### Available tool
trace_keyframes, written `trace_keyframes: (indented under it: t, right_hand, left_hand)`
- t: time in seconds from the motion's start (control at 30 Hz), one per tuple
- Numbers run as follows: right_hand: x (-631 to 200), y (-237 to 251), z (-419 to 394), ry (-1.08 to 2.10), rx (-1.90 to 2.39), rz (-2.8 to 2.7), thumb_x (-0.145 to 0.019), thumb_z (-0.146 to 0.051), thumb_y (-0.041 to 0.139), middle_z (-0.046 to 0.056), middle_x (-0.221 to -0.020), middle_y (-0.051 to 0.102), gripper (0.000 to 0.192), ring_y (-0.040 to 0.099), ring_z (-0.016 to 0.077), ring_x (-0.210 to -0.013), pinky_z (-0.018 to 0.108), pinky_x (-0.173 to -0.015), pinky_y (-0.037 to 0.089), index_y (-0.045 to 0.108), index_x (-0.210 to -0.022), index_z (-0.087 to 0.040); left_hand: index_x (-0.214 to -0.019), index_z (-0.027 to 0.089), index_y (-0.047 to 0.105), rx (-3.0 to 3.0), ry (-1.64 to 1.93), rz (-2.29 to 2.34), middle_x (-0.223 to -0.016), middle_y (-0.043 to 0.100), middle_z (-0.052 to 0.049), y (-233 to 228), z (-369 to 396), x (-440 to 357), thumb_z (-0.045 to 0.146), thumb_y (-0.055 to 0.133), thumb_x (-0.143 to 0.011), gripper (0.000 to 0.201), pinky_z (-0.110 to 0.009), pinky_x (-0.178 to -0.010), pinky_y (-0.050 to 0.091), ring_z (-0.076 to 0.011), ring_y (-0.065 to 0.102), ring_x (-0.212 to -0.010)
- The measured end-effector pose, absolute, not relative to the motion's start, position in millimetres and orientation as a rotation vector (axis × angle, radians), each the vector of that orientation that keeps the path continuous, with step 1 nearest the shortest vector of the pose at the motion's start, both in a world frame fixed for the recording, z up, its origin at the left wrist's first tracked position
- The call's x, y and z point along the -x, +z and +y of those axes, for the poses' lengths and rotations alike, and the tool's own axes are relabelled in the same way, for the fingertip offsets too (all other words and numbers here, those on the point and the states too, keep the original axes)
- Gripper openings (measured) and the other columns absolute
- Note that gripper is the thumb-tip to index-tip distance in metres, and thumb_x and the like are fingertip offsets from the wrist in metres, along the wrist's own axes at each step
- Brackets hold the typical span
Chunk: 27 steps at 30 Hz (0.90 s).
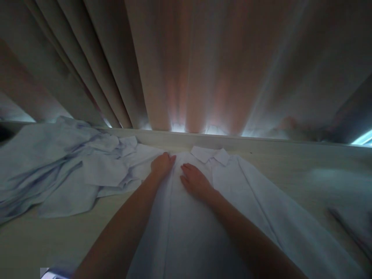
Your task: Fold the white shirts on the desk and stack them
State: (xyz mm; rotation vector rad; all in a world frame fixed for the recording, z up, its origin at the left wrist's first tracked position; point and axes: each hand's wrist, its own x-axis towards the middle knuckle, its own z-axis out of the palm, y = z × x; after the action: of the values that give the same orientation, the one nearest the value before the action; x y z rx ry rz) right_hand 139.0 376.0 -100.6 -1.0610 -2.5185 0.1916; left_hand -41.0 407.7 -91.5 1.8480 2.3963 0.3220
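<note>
Two bare hands rest flat on a pale blue shirt (232,217) spread collar-away across the table (35,240). Left hand (162,166) and right hand (195,181) lie palm-down, fingers released, pressing the cloth just below the collar (210,155), grasping nothing. At ten o'clock from them lies a crumpled heap of similar shirts (58,166). Beyond, at twelve o'clock, hang curtains (186,66).

White shirt (232,201): thin woven cloth, matt, smooth and flat with a crisp collar. Pile of pale blue shirts (58,170), left of the white shirt: similar light cloth, matt, heavily creased and rumpled. Counter (290,162): pale wood-look surface, matt, faintly grained; curtain (203,66) behind the white shirt: heavy beige cloth, matt, in deep soft folds.
</note>
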Motion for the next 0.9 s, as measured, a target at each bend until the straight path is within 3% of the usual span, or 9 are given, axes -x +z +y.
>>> trace_keyframes:
  t: [0.17,0.47,0.7,0.9]
  right_hand:
    - [-122,-110,419,0.047,1.074,-2.573,-0.092,-0.026,0.034,0.016,-0.133,0.050,0.041,0.041,0.0212,-0.125,0.038,-0.106,0.028,0.048,-0.126,-0.008]
    - [-125,-122,423,0.001,1.049,-2.557,-0.094,-0.036,0.034,0.015,-0.136,0.044,0.042,0.036,0.0245,-0.125,0.041,-0.105,0.023,0.044,-0.128,-0.014]
    - [-125,-118,422,-0.022,1.036,-2.547,-0.093,-0.034,0.036,0.014,-0.132,0.046,0.038,0.039,0.0245,-0.122,0.041,-0.103,0.026,0.047,-0.124,-0.014]
    - [-115,-108,426,-0.041,0.946,-2.604,-0.091,-0.025,0.037,0.014,-0.126,0.052,0.032,0.043,0.0233,-0.118,0.038,-0.100,0.031,0.053,-0.115,-0.012]
  left_hand:
    - [-0.095,0.018,0.063,-1.889,0.356,2.361,-0.097,0.068,-0.011,-94,428,60,0.044,0.039,-0.084,0.037,-0.030,-0.076,0.044,-0.0210,0.062,-0.091]
    - [-0.084,0.013,0.067,-1.919,0.344,2.301,-0.085,0.069,-0.008,-84,447,78,0.045,0.042,-0.082,0.041,-0.027,-0.068,0.043,-0.0171,0.060,-0.077]
    - [-0.089,0.017,0.065,-2.070,0.163,2.482,-0.090,0.068,-0.013,-75,436,64,0.038,0.042,-0.080,0.032,-0.037,-0.071,0.046,-0.0280,0.062,-0.085]
    - [-0.095,0.013,0.063,-2.372,-0.036,2.483,-0.089,0.068,-0.016,-64,435,49,0.027,0.038,-0.082,0.032,-0.038,-0.069,0.046,-0.0294,0.063,-0.085]
